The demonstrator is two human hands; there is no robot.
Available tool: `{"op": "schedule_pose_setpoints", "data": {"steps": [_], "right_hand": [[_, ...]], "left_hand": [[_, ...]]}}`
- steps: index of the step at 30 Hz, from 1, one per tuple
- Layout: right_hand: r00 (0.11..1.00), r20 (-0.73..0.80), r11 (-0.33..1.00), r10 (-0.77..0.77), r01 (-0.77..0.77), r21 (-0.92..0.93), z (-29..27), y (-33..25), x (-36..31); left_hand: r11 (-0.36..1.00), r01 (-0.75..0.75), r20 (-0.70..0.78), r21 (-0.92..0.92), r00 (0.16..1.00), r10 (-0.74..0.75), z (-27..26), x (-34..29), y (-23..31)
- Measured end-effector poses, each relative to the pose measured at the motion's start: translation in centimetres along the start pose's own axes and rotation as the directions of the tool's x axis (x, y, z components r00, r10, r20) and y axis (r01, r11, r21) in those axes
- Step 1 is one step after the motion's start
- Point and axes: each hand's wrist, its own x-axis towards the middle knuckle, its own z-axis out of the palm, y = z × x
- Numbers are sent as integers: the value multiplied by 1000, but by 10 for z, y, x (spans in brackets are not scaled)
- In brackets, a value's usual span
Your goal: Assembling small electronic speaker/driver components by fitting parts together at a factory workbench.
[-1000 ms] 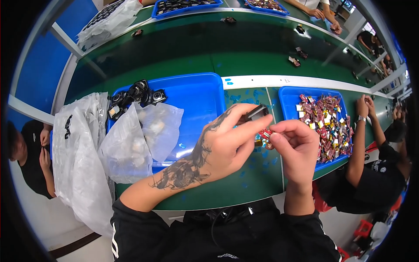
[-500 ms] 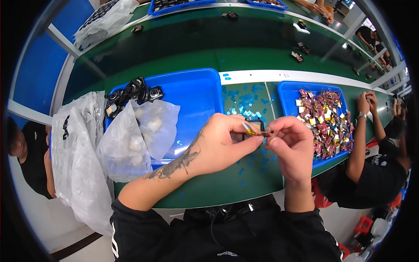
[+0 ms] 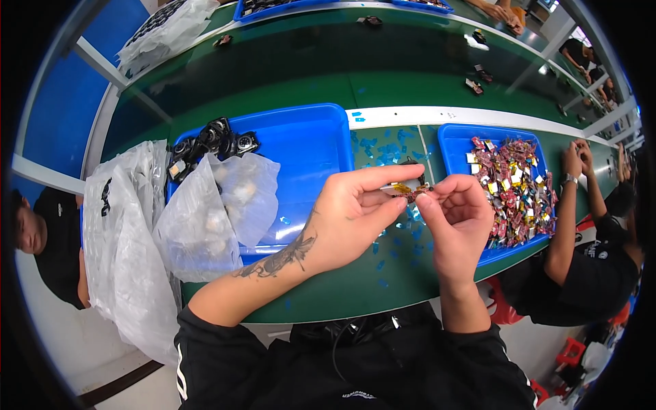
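Between both hands, over the green bench, is a small reddish circuit board [image 3: 411,195] with a yellow and silver part attached. My left hand [image 3: 352,212] comes from the left and pinches its left side between thumb and fingers. From the right, my right hand [image 3: 459,215] pinches its other end with thumb and forefinger. A dark part [image 3: 410,162] shows just above my left forefinger; its kind is mostly hidden. To the right stands a blue tray [image 3: 451,137] heaped with similar circuit boards [image 3: 512,188].
At left, another blue tray [image 3: 307,147] holds black round-faced modules [image 3: 217,140] and a translucent plastic bag [image 3: 195,222]. More plastic sheeting [image 3: 126,239] hangs beside it. Small blue film pieces [image 3: 386,152] litter the bench. Beyond a white rail [image 3: 403,117] runs a green conveyor belt [image 3: 307,75]. Co-workers sit at both sides.
My left forefinger has stretched out above the circuit board, and the board has turned and risen slightly. The parts on the belt have shifted slightly to the right in view.
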Motion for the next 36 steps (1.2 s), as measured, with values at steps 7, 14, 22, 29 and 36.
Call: {"op": "schedule_pose_setpoints", "data": {"steps": [7,14,22,29,36], "right_hand": [[996,-14,983,-88,84,-166,9,4,6],[980,197,991,33,-6,-134,13,-3,29],[929,234,791,286,-91,-605,7,52,207],[993,113,335,-18,113,-935,5,85,218],[976,190,369,-104,215,-904,-72,39,209]], "left_hand": [[994,-104,-62,-40,993,102,4,-1,-5],[986,-96,-52,136,993,104,-6,-3,10],[-301,290,-175,909,917,358,-152,3,40],[-496,286,-186,820,952,243,-152,3,18],[-218,298,-227,929,927,300,-149,16,28]]}}
